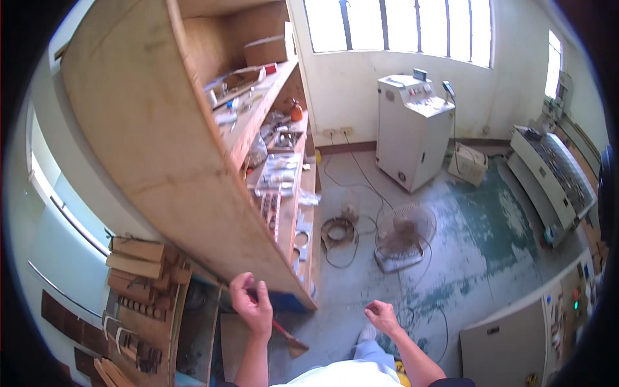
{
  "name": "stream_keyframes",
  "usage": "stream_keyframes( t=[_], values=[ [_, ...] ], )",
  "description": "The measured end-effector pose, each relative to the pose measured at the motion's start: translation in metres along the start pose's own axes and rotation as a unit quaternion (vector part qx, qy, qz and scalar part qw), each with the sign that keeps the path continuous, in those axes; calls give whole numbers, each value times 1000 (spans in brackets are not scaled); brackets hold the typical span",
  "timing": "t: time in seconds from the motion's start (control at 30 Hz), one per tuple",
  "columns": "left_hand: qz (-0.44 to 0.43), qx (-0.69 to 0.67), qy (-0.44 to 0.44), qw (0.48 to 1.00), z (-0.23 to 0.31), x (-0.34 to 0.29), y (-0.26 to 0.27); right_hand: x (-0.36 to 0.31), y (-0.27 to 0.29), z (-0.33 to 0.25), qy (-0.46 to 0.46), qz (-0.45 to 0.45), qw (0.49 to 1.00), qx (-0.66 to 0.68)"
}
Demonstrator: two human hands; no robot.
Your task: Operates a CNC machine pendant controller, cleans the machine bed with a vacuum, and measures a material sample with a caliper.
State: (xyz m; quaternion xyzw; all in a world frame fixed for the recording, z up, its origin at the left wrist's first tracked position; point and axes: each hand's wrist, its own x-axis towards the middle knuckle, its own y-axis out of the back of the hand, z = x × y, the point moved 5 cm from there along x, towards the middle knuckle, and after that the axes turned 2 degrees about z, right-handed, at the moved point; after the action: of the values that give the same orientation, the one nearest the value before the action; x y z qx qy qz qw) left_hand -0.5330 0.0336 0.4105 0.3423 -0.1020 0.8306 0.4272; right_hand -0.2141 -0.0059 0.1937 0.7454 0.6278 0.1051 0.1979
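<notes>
My left hand (251,304) is raised in front of the lower edge of a tall wooden shelf unit (161,135). Its fingers curl loosely with the thumb standing apart, and nothing shows in it. My right hand (382,316) hangs over the floor in front of me, its fingers folded in and no object visible in them. Beyond that hand stands a round floor fan (405,233) on a white base. Below my left hand, a long red-handled tool (284,332) with a brush-like end lies low beside the shelf unit.
Shelves at left hold small parts, trays and an orange bottle (296,111). Cables and a round ring-shaped thing (338,232) lie on the floor. A white machine cabinet (412,132) stands under the window. Wooden blocks (138,258) are stacked at left; a grey cabinet (503,351) stands near right.
</notes>
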Motion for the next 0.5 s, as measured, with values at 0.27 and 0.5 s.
stream_keyframes(
  t=[0.27, 0.5],
  values=[
    [135, 96, -252, 953, 44, 111, -77, 268, 83, -246, 344, -4, 939, -3],
    [266, 240, -270, 894, 22, 133, -112, 389, 103, -458, 582, 8, 813, 9]
  ],
)
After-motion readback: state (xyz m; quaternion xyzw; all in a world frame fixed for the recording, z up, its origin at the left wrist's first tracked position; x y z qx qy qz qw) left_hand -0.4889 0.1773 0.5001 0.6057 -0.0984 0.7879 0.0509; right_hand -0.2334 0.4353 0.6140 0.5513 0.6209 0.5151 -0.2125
